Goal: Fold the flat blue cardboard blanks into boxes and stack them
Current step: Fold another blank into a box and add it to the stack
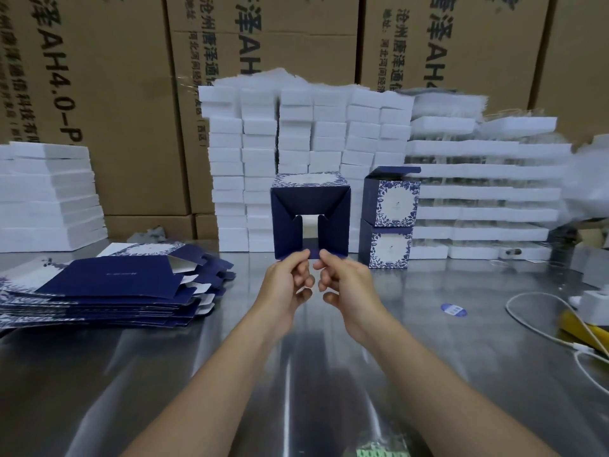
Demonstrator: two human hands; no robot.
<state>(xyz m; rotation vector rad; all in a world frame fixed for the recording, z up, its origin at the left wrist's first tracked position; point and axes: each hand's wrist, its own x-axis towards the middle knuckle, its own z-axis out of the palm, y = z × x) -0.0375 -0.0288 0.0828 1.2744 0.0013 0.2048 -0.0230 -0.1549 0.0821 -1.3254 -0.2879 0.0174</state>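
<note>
The half-folded box [309, 219] stands in mid-table [428, 324] with its open end facing the person, its flaps partly closed around a gap. The left hand [286, 285] and right hand [346, 282] each pinch its bottom flap. Flat blanks [108, 291] lie stacked at left; two finished boxes [389, 222] stand stacked just beside it at right
</note>
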